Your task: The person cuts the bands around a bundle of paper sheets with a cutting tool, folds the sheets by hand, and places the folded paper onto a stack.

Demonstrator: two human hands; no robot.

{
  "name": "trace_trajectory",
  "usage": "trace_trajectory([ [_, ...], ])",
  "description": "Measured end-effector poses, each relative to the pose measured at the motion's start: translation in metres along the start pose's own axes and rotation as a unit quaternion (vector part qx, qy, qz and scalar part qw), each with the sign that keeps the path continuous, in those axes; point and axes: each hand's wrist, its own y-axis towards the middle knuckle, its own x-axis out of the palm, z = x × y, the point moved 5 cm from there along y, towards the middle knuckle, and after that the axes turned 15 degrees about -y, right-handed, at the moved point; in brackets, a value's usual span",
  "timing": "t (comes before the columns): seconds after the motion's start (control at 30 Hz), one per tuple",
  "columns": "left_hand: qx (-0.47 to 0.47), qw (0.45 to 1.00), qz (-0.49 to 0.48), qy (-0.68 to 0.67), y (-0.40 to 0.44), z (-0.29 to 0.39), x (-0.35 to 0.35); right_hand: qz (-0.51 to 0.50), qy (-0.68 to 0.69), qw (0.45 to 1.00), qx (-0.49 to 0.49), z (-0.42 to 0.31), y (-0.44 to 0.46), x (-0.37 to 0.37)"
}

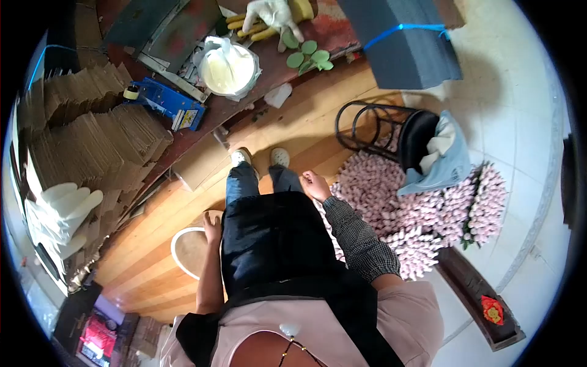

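My left hand point(213, 226) hangs beside my thigh, next to a round white-rimmed thing point(188, 252) on the floor. Its fingers point down, loosely apart, and nothing shows in them. In front of my right knee is my right hand point(315, 186), its fingers curled in with nothing visible in them. It is nearest to a large mass of pale pink flower buds point(373, 183) on the floor, apart from them as far as I can see. A dark checked sleeve covers my right forearm, and a black apron point(275, 244) covers my front.
Ahead, a table point(238, 110) bears a lined bucket of cream-coloured stuff point(227, 72), a blue tape dispenser point(162, 101), work gloves point(272, 15) and green leaves point(309, 56). Cardboard stacks point(92, 144) stand left. Right are a black stool point(419, 140) with cloth and a strapped dark stack point(403, 55).
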Motion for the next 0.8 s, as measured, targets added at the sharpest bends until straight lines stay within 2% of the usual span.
trace_trajectory([
  [0.03,-0.064,0.997,0.006,0.046,-0.014,-0.010,-0.002,0.011,-0.001,1.000,-0.007,0.010,0.002,-0.011],
  [0.07,-0.101,0.995,-0.006,0.004,-0.025,-0.023,-0.003,0.031,-0.015,0.999,-0.026,0.030,0.010,-0.013],
  [0.1,-0.126,0.987,-0.065,-0.076,-0.043,-0.014,0.043,0.078,-0.029,0.997,0.008,0.041,-0.022,-0.092],
  [0.17,-0.104,0.991,-0.053,-0.057,-0.049,0.010,0.013,0.073,-0.045,0.996,0.036,0.031,-0.025,-0.115],
  [0.2,-0.061,0.997,-0.044,-0.019,-0.047,0.030,0.001,0.104,0.135,0.985,0.038,0.032,-0.026,-0.120],
  [0.23,0.006,0.997,-0.068,0.028,-0.039,0.057,0.007,0.131,0.300,0.944,0.039,0.041,-0.028,-0.132],
  [0.27,0.067,0.992,-0.074,-0.073,-0.035,0.082,0.019,0.166,0.336,0.927,0.030,0.030,-0.037,-0.159],
  [0.3,0.127,0.974,-0.075,-0.171,-0.031,0.111,0.028,0.231,0.303,0.924,0.041,-0.002,-0.054,-0.199],
  [0.37,0.181,0.967,-0.116,-0.135,-0.040,0.216,0.041,0.308,0.303,0.901,0.043,-0.003,-0.062,-0.250],
  [0.43,0.215,0.945,-0.160,-0.187,-0.064,0.315,0.057,0.364,0.306,0.879,0.023,-0.010,-0.067,-0.306],
  [0.5,0.266,0.906,-0.214,-0.249,-0.088,0.389,0.084,0.403,0.280,0.871,-0.008,0.013,-0.049,-0.355],
  [0.57,0.302,0.894,-0.228,-0.240,-0.109,0.450,0.107,0.433,0.287,0.854,-0.027,0.010,-0.026,-0.410],
  [0.6,0.272,0.896,-0.241,-0.256,-0.119,0.473,0.118,0.454,0.279,0.845,-0.041,-0.008,-0.019,-0.439],
  [0.63,0.286,0.888,-0.233,-0.273,-0.125,0.495,0.127,0.490,0.232,0.838,-0.065,-0.035,-0.015,-0.470],
  [0.7,0.256,0.908,-0.227,-0.240,-0.126,0.524,0.152,0.547,0.108,0.821,-0.126,-0.078,-0.003,-0.523],
  [0.77,0.264,0.915,-0.168,-0.254,-0.117,0.530,0.182,0.552,0.021,0.812,-0.185,-0.130,0.007,-0.561],
  [0.8,0.258,0.933,-0.137,-0.212,-0.122,0.540,0.187,0.527,0.019,0.813,-0.249,-0.151,0.019,-0.572],
])
